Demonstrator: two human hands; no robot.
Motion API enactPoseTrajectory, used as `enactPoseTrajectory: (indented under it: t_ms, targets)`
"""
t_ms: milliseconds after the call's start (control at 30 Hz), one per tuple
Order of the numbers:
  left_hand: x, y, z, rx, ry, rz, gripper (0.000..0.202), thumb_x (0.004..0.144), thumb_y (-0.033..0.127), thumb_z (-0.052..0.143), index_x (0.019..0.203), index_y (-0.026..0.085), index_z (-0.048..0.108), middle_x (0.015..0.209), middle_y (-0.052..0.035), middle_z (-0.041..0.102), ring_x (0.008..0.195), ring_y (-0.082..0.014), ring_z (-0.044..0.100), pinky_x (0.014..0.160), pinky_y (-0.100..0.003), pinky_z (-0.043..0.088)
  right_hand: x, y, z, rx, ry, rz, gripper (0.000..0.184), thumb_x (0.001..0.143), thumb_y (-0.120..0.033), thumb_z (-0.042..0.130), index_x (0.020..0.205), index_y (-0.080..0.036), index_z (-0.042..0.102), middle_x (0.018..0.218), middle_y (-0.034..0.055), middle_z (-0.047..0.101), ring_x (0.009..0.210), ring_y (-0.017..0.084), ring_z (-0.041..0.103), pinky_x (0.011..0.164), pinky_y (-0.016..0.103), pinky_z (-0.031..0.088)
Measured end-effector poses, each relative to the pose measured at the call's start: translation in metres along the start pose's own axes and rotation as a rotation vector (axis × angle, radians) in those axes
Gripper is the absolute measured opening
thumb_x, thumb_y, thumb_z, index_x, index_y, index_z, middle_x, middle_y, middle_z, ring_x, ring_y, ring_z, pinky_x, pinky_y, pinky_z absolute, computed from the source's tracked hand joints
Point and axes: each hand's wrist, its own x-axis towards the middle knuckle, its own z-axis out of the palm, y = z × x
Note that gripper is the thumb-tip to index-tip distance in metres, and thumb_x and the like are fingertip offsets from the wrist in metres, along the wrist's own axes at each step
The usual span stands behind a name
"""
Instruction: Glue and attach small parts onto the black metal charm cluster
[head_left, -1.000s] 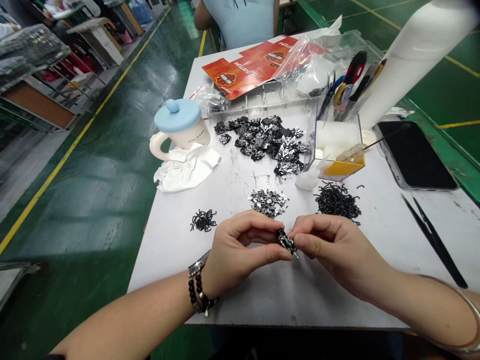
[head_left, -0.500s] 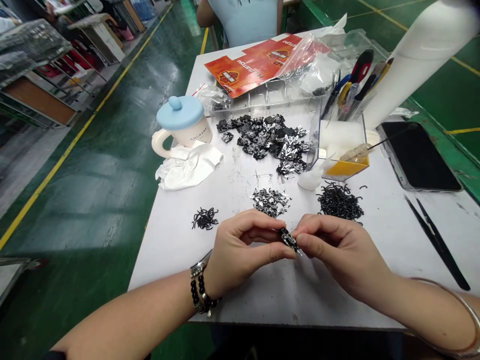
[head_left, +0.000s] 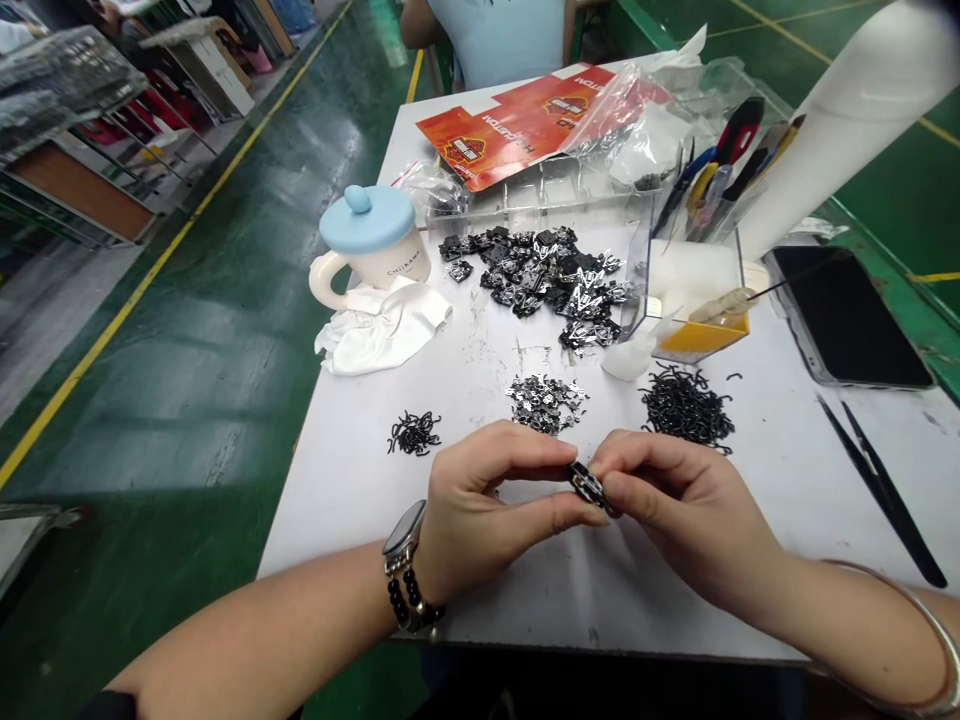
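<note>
Between the fingertips of both hands is a small black-and-silver part (head_left: 586, 484), held above the front of the white table. My left hand (head_left: 499, 495) pinches it from the left with thumb and fingers. From the other side, my right hand (head_left: 675, 495) has thumb and forefinger closed against its right end; whether they hold a smaller piece is hidden. Just beyond my hands lies a pile of tiny silver pieces (head_left: 546, 402). A heap of short curved black pieces (head_left: 686, 405) is past my right hand, and a smaller pile of black pieces (head_left: 415, 433) is past my left.
Similar black-and-silver parts (head_left: 536, 270) are heaped farther back. A lidded mug (head_left: 367, 235) and white cloth (head_left: 382, 325) stand left. To the right are a clear tool holder (head_left: 694, 300), a phone (head_left: 851, 315) and black tweezers (head_left: 885, 495). A person (head_left: 499, 40) sits beyond the table.
The view has shifted slightly. The held part is turned a little between my fingers, and both hands keep their pinch on it.
</note>
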Motion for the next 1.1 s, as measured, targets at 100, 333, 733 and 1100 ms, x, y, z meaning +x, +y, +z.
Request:
enactPoseTrajectory:
  t_ms: [100,333,733,1100]
  targets:
    - [0.000,0.001,0.000,0.032,0.009,0.045,0.040,0.053,0.012,0.086,0.091,0.017,0.073,0.080,-0.0070,0.071,0.072,-0.0170,0.067,0.064,-0.026,0.057,0.000,0.002,-0.001,0.002,-0.013,0.000,0.002,0.082,-0.023,0.069,0.083,-0.024,0.070,0.080,0.0015,0.065,0.074,0.011,0.060,0.069,0.019,0.051]
    - [0.000,0.003,0.000,0.065,0.007,0.098,0.041,0.056,0.016,0.086,0.094,0.022,0.072,0.083,-0.0051,0.072,0.074,-0.0173,0.068,0.066,-0.027,0.058,-0.001,0.003,-0.003,-0.046,-0.038,-0.068,0.006,0.084,-0.022,0.067,0.085,-0.027,0.070,0.080,0.0004,0.064,0.076,0.010,0.058,0.069,0.018,0.048]
    - [-0.001,0.003,-0.003,0.092,-0.051,0.254,0.049,0.055,0.009,0.085,0.101,0.017,0.068,0.092,-0.0069,0.071,0.082,-0.0185,0.069,0.073,-0.028,0.059,-0.001,-0.001,-0.002,-0.148,-0.068,-0.179,0.004,0.084,-0.022,0.067,0.085,-0.026,0.068,0.078,0.0006,0.062,0.076,0.011,0.058,0.068,0.021,0.049]
    - [-0.004,-0.001,-0.002,-0.051,-0.208,0.179,0.041,0.072,0.011,0.074,0.109,0.021,0.060,0.109,-0.0083,0.063,0.098,-0.0171,0.061,0.086,-0.029,0.054,-0.004,-0.019,-0.002,-0.484,-0.135,-0.455,0.011,0.084,-0.012,0.060,0.089,-0.022,0.061,0.070,0.0006,0.057,0.064,0.011,0.051,0.058,0.026,0.044]
